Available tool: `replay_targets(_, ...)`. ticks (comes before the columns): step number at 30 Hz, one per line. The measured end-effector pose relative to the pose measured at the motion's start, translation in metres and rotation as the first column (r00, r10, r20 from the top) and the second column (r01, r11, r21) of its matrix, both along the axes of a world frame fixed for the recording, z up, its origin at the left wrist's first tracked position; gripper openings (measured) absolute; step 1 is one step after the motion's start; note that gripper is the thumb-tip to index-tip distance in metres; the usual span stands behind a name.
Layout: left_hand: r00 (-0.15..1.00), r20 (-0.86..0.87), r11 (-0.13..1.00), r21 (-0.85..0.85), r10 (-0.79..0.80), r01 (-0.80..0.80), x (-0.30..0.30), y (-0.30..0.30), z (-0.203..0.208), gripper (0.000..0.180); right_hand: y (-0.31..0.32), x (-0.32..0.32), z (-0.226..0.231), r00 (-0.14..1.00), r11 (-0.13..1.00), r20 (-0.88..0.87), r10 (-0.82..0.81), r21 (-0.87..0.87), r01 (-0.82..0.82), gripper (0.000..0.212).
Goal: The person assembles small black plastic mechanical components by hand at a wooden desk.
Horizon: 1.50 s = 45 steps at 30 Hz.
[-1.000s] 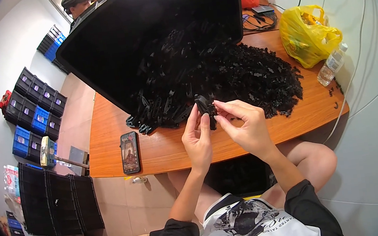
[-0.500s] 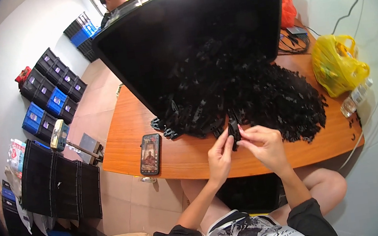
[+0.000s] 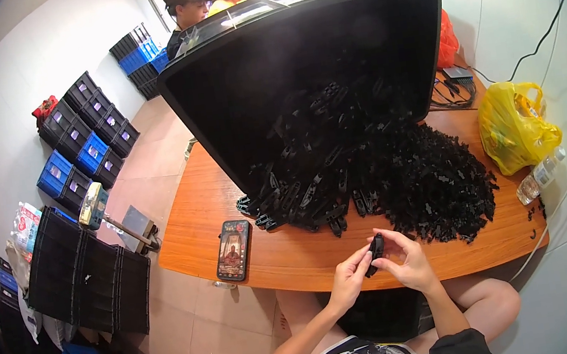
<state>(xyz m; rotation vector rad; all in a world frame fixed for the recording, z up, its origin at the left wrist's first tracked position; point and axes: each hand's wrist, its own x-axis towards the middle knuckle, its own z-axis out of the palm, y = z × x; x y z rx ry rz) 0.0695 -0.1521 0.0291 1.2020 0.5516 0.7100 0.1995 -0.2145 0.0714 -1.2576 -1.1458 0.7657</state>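
Note:
An elongated black plastic part (image 3: 376, 252) is held between both hands, close to the table's front edge. My left hand (image 3: 348, 284) pinches its lower end with thumb and fingers. My right hand (image 3: 409, 263) grips it from the other side, fingertips round its upper end. Beyond the hands lies a heap of similar long black plastic parts (image 3: 310, 191), spilling from a large black crate (image 3: 267, 50) tipped on its side. To its right spreads a pile of small black plastic pieces (image 3: 442, 188). Finer details of the held part are too dark to make out.
A phone (image 3: 234, 251) lies left on the wooden table (image 3: 188, 211). On the right are a yellow plastic bag (image 3: 517, 128) and a clear bottle (image 3: 540, 177). Stacked black and blue crates (image 3: 88, 271) stand on the floor at left. Two people (image 3: 190, 10) are behind the tipped crate.
Both hands have drawn back from the heap toward the table's front edge, still holding a black part, which now shows more clearly. The whole view has shifted slightly.

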Motion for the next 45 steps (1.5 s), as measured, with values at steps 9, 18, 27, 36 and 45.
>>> replay_targets(9,1.0,-0.016,0.978,-0.208,-0.022,0.018,0.002,-0.03,-0.017,0.034,-0.027,0.0,-0.03,0.981,0.995,-0.188,-0.047,-0.1,0.029,0.04)
replay_targets(18,0.99,-0.053,0.948,-0.299,-0.129,0.108,-0.019,-0.076,-0.025,0.035,-0.077,-0.012,-0.042,0.89,0.978,-0.446,-0.097,-0.206,0.003,0.034)
replay_targets(27,0.981,-0.061,0.977,-0.125,-0.182,0.174,-0.038,-0.107,-0.034,0.041,-0.096,-0.018,-0.051,0.987,0.981,-0.098,-0.131,-0.158,0.114,0.034)
replay_targets(36,0.889,-0.449,0.876,0.389,-0.09,0.285,-0.071,-0.101,-0.038,0.04,-0.102,-0.03,-0.055,0.93,0.986,0.341,0.135,-0.14,-0.092,0.034)
replay_targets(45,0.933,-0.318,0.657,0.742,0.168,0.135,-0.061,-0.04,-0.029,0.04,-0.085,0.014,-0.038,0.851,0.925,0.439,-0.286,-0.105,0.365,0.034)
